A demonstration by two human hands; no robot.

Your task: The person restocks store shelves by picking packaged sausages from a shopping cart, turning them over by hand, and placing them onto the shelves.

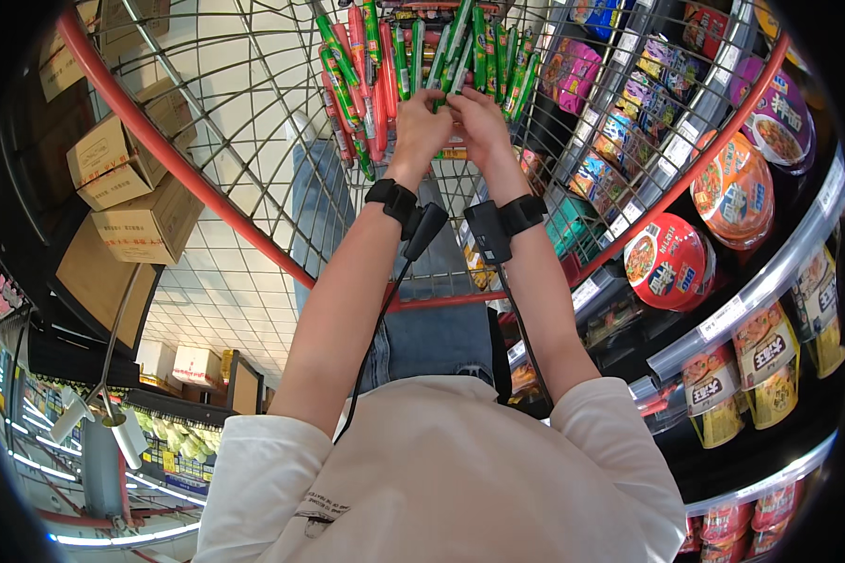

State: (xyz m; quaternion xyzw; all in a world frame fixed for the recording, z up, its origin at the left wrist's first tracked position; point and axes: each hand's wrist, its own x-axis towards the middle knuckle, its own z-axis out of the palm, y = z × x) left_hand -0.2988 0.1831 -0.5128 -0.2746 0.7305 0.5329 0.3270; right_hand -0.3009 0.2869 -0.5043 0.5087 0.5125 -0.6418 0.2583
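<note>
Both my hands reach down into a wire shopping cart with a red rim (pixel 176 184). My left hand (pixel 422 130) and my right hand (pixel 480 125) lie close together, fingers bent, at the near ends of green stick-shaped packets (pixel 417 56). Whether the fingers grip a packet is hidden by the hands. More green packets (pixel 528 84) stand in a row to the right. Pink-red stick packets (pixel 379 105) lie to the left, mixed with green ones. A yellow packet (pixel 453 153) shows between my wrists. Black bands with small devices and cables are on both wrists.
Shelves with price strips (pixel 722 317) run along the right, holding a red instant noodle bowl (pixel 669 260), an orange bowl (pixel 734 190) and colourful bagged snacks (pixel 623 134). Cardboard boxes (pixel 148 218) are stacked at the left, beyond the cart's rim. My legs are under the cart's near edge.
</note>
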